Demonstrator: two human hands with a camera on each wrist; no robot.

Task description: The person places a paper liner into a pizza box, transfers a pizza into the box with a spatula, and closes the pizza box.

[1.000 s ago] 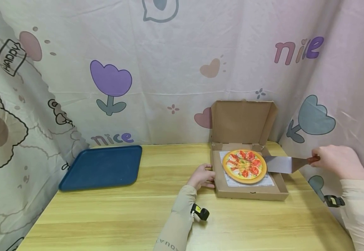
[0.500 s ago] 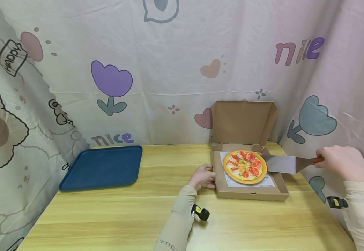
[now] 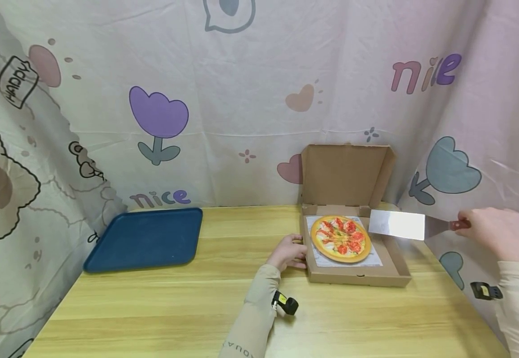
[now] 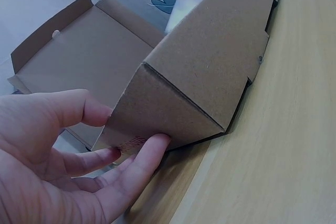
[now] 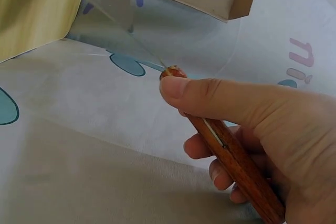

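An open cardboard pizza box stands at the right of the table, its lid raised behind it. Inside, a pizza topped with red slices lies on a printed paper sheet. With the thumb at the rim and fingers against the outside, my left hand pinches the box's left wall; this also shows in the left wrist view. My right hand grips the wooden handle of a metal spatula. Its flat blade hovers over the box's right wall, apart from the pizza.
A dark blue tray lies at the left of the wooden table. A printed curtain hangs close behind and along both sides. The raised box lid stands near it.
My right hand has drawn the spatula out from the pizza's right edge, rightward and up. Pizza and paper have shifted slightly left within the box. My left hand has stayed in place.
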